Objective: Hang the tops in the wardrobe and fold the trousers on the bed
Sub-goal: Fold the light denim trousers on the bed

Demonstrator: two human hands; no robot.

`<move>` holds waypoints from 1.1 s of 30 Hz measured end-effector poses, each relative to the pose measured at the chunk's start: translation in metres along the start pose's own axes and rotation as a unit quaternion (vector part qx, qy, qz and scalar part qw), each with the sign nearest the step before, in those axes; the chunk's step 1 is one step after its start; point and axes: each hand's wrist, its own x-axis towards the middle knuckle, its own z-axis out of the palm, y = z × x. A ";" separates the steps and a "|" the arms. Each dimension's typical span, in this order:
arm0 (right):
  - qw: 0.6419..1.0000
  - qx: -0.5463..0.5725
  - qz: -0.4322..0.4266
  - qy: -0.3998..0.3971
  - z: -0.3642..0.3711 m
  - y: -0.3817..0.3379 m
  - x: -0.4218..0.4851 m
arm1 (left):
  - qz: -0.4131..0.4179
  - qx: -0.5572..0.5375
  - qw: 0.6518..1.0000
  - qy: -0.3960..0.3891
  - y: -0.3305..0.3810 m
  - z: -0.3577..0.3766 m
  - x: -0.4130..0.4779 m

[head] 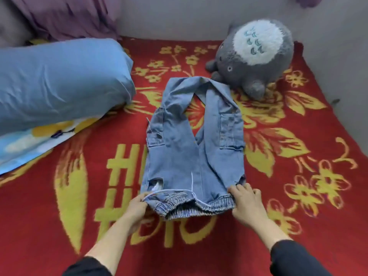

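A grey wall (169, 16) backs the bed (59, 196), spread in red with yellow flowers. A blue pillow (59, 76) lies at left, a grey plush toy (254, 56) at right (white belly up), purple cloth (65, 16) behind the pillow.

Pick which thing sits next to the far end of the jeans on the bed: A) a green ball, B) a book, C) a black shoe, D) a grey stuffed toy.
D: a grey stuffed toy with a fluffy white patch lies on the red blanket, just to the right of the far end of the jeans.
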 end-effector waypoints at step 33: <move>0.894 -0.007 0.048 -0.446 0.135 -0.026 -0.068 | -0.256 0.550 0.767 -0.211 -0.126 -0.015 -0.016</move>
